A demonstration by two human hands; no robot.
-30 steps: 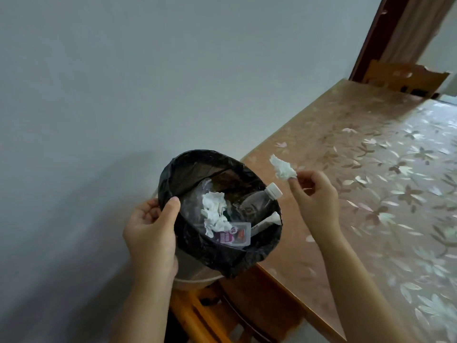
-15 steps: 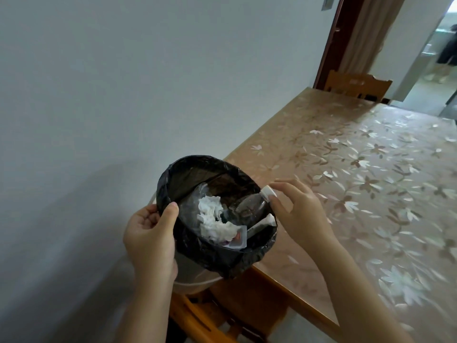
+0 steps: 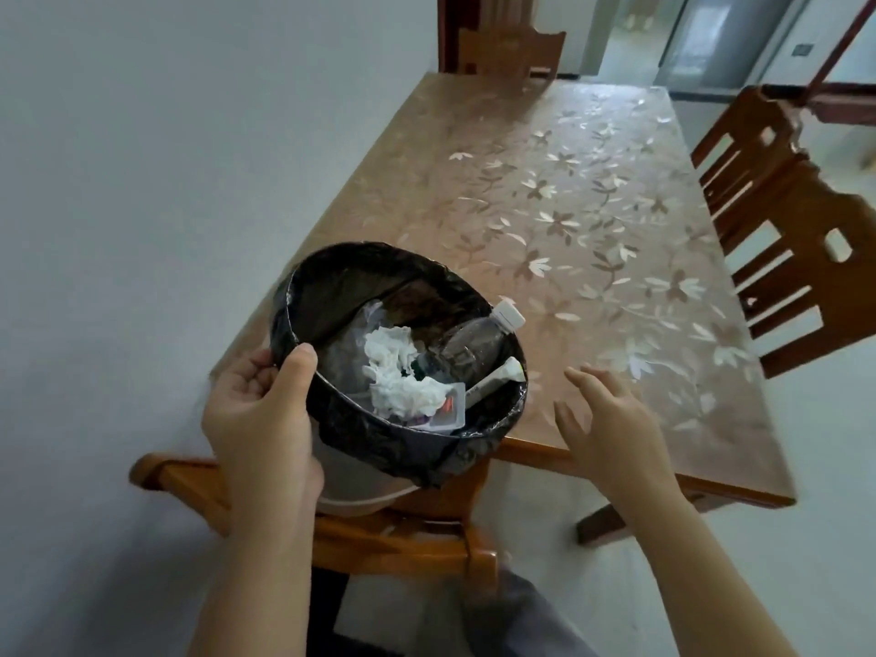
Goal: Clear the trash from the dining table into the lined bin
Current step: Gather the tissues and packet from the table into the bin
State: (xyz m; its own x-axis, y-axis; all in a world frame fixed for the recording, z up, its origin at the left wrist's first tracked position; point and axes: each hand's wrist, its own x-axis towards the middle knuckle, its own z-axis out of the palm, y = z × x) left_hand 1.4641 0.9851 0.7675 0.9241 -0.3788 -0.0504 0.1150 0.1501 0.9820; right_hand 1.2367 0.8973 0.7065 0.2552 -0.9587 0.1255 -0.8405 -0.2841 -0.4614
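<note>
A white bin with a black liner (image 3: 341,286) is held at the near left corner of the dining table (image 3: 592,196). My left hand (image 3: 263,419) grips the bin's near rim, thumb over the liner. Inside lie crumpled white tissue (image 3: 403,377), a clear plastic bottle with a white cap (image 3: 479,339), a white tube (image 3: 493,379) and a small blister pack (image 3: 448,407). To the right of the bin, my right hand (image 3: 611,419) hovers over the table's near edge with fingers spread and nothing in it.
A wooden chair (image 3: 388,528) stands under the bin at the table's near end. Another chair (image 3: 787,220) is at the right side and one (image 3: 509,52) at the far end. A grey wall runs along the left. A doorway lies beyond the table.
My right hand dropped the tissue into the bin, then pulled back to the right and opened. The view has swung up and right, showing the whole table.
</note>
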